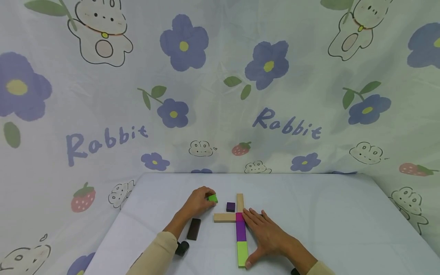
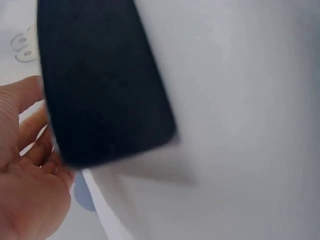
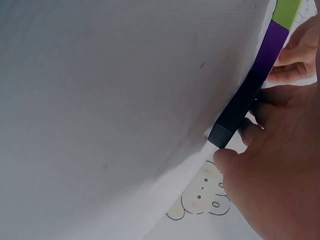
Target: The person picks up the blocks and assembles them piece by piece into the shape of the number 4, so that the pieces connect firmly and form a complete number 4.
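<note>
In the head view my left hand [image 1: 198, 200] pinches a small green block [image 1: 212, 198] between thumb and fingers. My right hand [image 1: 269, 236] lies beside a row of blocks, its fingertips at the magenta block [image 1: 239, 217] and its thumb at the lime block [image 1: 242, 254]. A purple block [image 1: 241, 231] sits between those two. One wooden block [image 1: 225, 217] points left from the magenta block, and another wooden block [image 1: 240, 202] points away from it. A large dark block [image 2: 105, 85] partly covers the left hand in the left wrist view.
A small dark purple block [image 1: 230, 207] stands in the corner between the wooden blocks. A dark brown block [image 1: 194, 229] lies by the left forearm, near a black wrist device [image 1: 182, 248]. Behind the white table [image 1: 326, 214] hangs a printed curtain [image 1: 220, 95].
</note>
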A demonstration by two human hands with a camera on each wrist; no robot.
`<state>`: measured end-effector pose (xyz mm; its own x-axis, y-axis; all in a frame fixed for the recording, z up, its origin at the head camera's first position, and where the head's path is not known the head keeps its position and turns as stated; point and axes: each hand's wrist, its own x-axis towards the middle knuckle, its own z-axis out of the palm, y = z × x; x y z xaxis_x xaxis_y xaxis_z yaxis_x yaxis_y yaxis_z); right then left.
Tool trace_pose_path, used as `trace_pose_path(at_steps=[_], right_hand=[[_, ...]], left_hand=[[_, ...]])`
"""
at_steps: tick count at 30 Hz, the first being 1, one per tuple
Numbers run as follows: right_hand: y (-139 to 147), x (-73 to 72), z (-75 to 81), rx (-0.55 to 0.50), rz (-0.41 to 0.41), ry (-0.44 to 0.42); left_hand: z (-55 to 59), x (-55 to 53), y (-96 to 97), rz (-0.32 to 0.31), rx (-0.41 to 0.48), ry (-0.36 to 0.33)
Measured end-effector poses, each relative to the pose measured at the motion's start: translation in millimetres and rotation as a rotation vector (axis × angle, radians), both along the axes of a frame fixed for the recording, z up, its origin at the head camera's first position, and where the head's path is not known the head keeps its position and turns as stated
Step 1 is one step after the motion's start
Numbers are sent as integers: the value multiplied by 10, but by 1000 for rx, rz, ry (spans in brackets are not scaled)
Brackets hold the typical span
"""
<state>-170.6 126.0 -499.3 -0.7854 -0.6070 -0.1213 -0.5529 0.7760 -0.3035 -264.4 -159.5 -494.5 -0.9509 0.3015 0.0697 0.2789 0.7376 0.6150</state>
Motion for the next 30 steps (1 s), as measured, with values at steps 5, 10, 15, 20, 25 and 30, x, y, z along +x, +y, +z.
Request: trace_pose_path(at_steps=[5,10,15,20,25,30], right_hand=[[4,8,8,-9,4,3],[9,10,11,-14,12,9],[2,11,9,-10,10,4],[-5,5,9,-4,-2,-13],[-11,4,11,3,-10,-21],[-10,3,15,3,-7,-19]], left_hand=[[26,10,-15,-11,-24,-6],[50,32,-25,-19,-31,-4],[67,55,-36,-33,-24,-2],[68,72,-37,-49,-23,-2],[75,110,-44,-61,-2,2],[77,163,-57,-74,-12,7]])
